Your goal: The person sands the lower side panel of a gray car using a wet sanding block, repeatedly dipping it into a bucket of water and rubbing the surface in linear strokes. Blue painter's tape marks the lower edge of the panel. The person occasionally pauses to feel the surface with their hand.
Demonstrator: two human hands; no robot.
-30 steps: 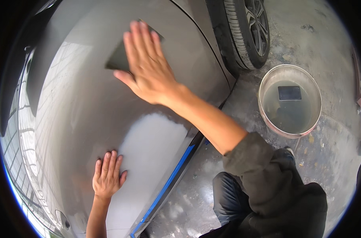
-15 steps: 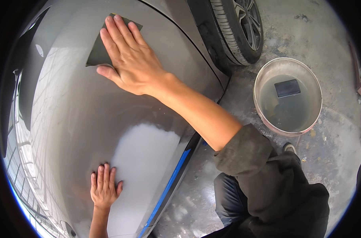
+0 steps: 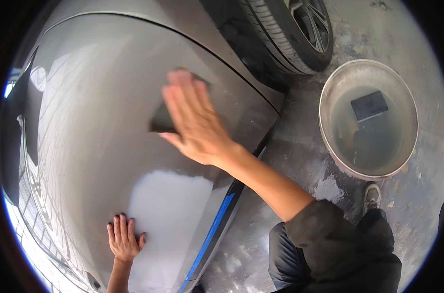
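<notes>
1. We are wet-sanding the grey car panel [image 3: 100, 122]: our right hand [image 3: 195, 122] is pressing flat on the dark sanding pad [image 3: 161, 119], at 12 o'clock of the dull patch [image 3: 168, 210].
2. Our left hand [image 3: 123, 239] is bracing at 6 o'clock, palm flat, holding nothing.
3. Next, we judge, calls for even strokes; a spare pad [image 3: 369, 105] is soaking in the bucket [image 3: 329, 93] at 3 o'clock.

A grey concrete floor [image 3: 300, 161] carries a round water-filled basin [image 3: 329, 93] beside a car tyre [image 3: 280, 34].

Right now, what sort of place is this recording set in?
Probably a car repair or body shop yard: a grey car panel under the right hand, a tyre, and a bucket of water on stained concrete floor.
</notes>
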